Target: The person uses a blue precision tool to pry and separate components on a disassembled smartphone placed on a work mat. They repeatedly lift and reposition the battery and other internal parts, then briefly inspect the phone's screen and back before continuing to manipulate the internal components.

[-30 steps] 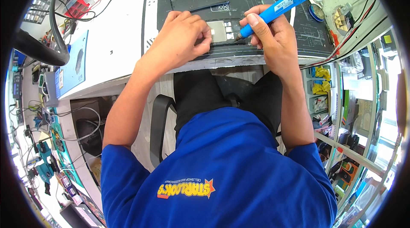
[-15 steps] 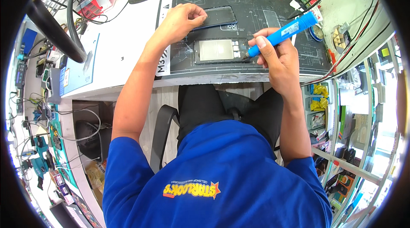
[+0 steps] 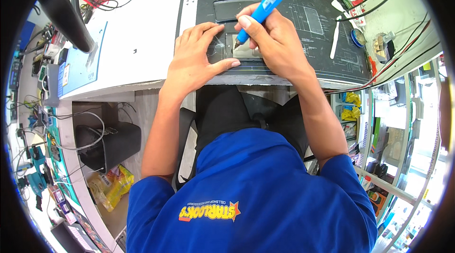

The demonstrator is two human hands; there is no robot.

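My right hand [image 3: 272, 35] is closed round a thick blue marker-shaped pen [image 3: 272, 2], tilted with its dark tip down on an opened phone [image 3: 246, 52]. The phone lies on the black work mat, and a pale grey rectangle shows in its body. Much of its right side is hidden under my right hand. At its left, my left hand [image 3: 196, 56] rests on the mat with fingers spread, the thumb by the phone's near edge and the fingertips by its far left corner. Just beyond lies a dark phone-sized panel [image 3: 230, 10], partly covered by my right hand.
The black mat [image 3: 303, 54] has white line drawings. A thin white stick [image 3: 335, 39] and a round blue tin [image 3: 358, 38] lie to the right, near hanging cables [image 3: 379, 13]. A black curved arm [image 3: 64, 13] rises at the left, over a blue sheet [image 3: 87, 65].
My left hand has come down from the far panel to the phone's left side, fingers spreading. My right hand has carried the blue pen left, onto the pale rectangle. The view has shifted.
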